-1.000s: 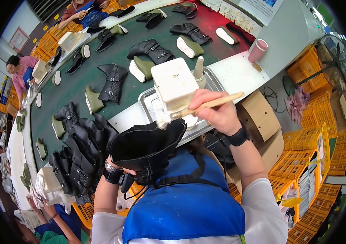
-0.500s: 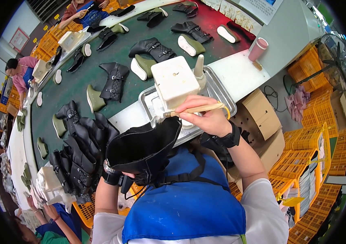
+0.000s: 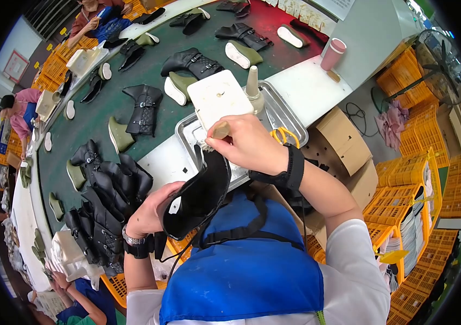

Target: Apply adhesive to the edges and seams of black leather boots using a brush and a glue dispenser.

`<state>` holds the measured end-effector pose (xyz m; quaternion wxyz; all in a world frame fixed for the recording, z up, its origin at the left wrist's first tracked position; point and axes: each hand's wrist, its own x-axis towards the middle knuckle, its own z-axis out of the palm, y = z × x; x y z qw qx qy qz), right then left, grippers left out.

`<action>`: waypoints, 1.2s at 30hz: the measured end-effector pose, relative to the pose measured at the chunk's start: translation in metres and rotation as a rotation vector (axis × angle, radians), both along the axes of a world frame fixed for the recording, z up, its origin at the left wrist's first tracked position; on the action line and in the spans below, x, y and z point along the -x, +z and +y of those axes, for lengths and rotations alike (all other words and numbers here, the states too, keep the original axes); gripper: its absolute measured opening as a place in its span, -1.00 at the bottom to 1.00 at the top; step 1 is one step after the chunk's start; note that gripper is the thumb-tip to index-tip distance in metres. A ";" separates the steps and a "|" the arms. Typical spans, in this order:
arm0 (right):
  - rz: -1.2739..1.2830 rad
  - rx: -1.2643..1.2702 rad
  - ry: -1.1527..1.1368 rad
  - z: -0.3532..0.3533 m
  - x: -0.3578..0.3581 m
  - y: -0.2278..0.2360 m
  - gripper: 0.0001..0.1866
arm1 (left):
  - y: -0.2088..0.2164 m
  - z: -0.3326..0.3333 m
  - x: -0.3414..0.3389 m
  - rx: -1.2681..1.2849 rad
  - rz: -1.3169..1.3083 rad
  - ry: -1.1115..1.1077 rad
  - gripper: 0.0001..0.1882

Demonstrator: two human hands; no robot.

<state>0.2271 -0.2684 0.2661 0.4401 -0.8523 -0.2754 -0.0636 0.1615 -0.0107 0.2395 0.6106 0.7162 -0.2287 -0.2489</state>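
Factory worktop [image 3: 317, 95] beside green conveyor: gluing step, left hand [image 3: 152, 208] gripping black boot upper [image 3: 200, 197] just below metal tray [image 3: 282, 111], right hand [image 3: 249, 146] pinching brush [image 3: 214, 135] at its rim; next, steady strokes along that edge.

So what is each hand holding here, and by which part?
The left hand grips a black boot upper by its lower rim. The right hand pinches a wooden-handled brush by its handle, bristles at the upper's top edge.

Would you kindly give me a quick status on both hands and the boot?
Left hand grips black boot upper. Right hand holds brush at the boot's top edge. Metal tray and white box just beyond, nothing blocking.
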 end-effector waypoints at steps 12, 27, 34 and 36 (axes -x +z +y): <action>-0.092 0.034 -0.085 0.002 -0.003 0.001 -0.80 | -0.020 -0.021 0.015 -0.389 -0.894 0.136 -0.37; -0.074 0.085 -0.107 0.002 -0.001 -0.007 -0.81 | -0.031 -0.036 0.021 -0.639 -1.044 0.404 -0.31; 0.072 -0.004 -0.074 -0.001 -0.002 -0.020 -0.79 | -0.042 -0.033 0.017 -0.612 -1.023 0.508 -0.31; 0.101 -0.048 -0.080 0.000 -0.001 -0.019 -0.79 | -0.045 -0.034 0.015 -0.622 -1.006 0.513 -0.31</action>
